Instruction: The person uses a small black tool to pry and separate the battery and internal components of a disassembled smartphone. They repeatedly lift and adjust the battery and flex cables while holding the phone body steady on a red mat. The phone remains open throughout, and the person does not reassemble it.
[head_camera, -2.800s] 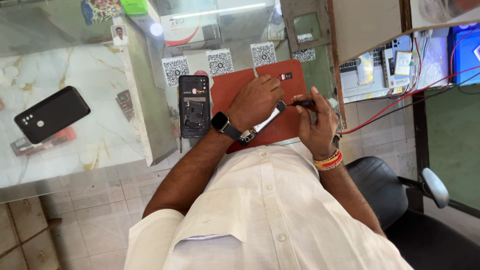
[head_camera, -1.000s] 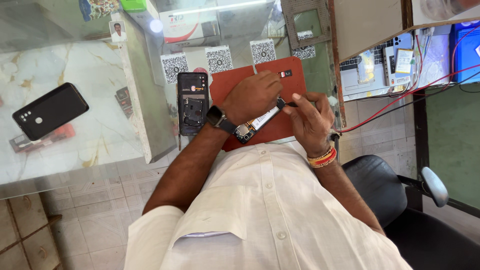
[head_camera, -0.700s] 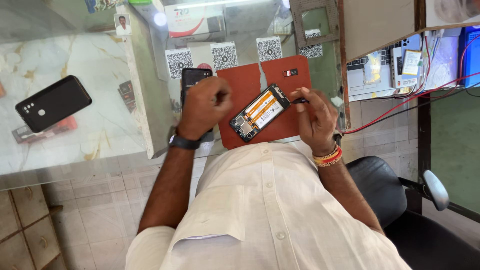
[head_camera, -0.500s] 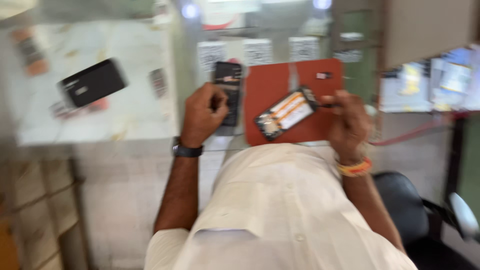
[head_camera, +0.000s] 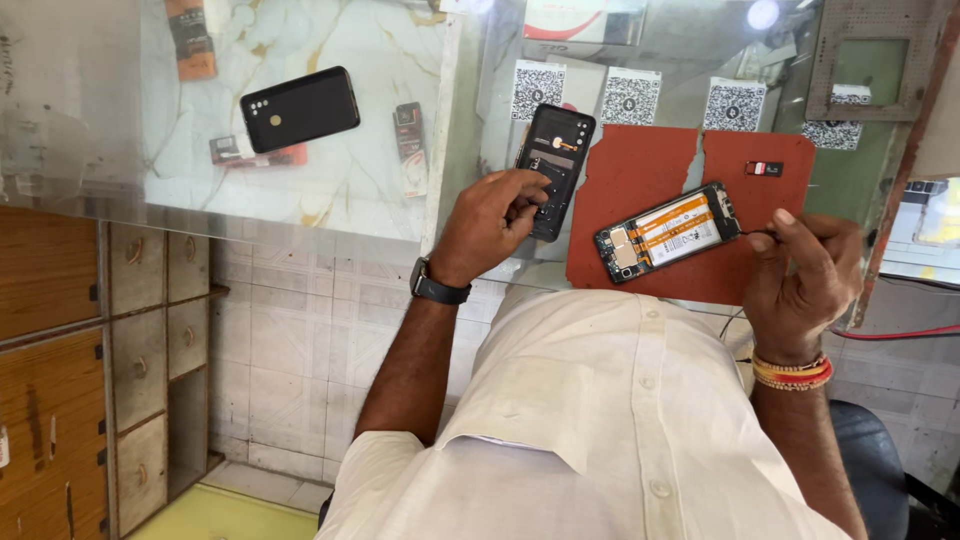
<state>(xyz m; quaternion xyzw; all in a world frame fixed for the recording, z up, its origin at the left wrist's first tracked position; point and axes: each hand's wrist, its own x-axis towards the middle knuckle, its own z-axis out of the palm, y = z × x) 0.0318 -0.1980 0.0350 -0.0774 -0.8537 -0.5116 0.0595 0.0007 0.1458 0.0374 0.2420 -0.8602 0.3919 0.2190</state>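
Note:
An opened phone (head_camera: 668, 233) with its back off, showing an orange-labelled battery, lies tilted on a red mat (head_camera: 640, 170) on the glass counter. My right hand (head_camera: 800, 275), with coloured threads at the wrist, pinches a thin dark tool whose tip meets the opened phone's right end. My left hand (head_camera: 490, 215), with a black watch on the wrist, is off the mat to the left. Its fingertips are bunched together on a second black phone (head_camera: 557, 165) lying upright beside the mat. Whether they pinch something small is hidden.
A third black phone (head_camera: 300, 108) lies further left on the glass counter (head_camera: 350, 190), near small cards. A small dark part (head_camera: 765, 168) sits on the mat's far right corner. Square code stickers line the back. Wooden drawers (head_camera: 140, 340) stand at left; a red cable (head_camera: 890, 333) runs at right.
My left hand left the opened phone and moved left onto the second black phone. The opened phone now lies uncovered on the mat. My right hand stays at its end with the tool.

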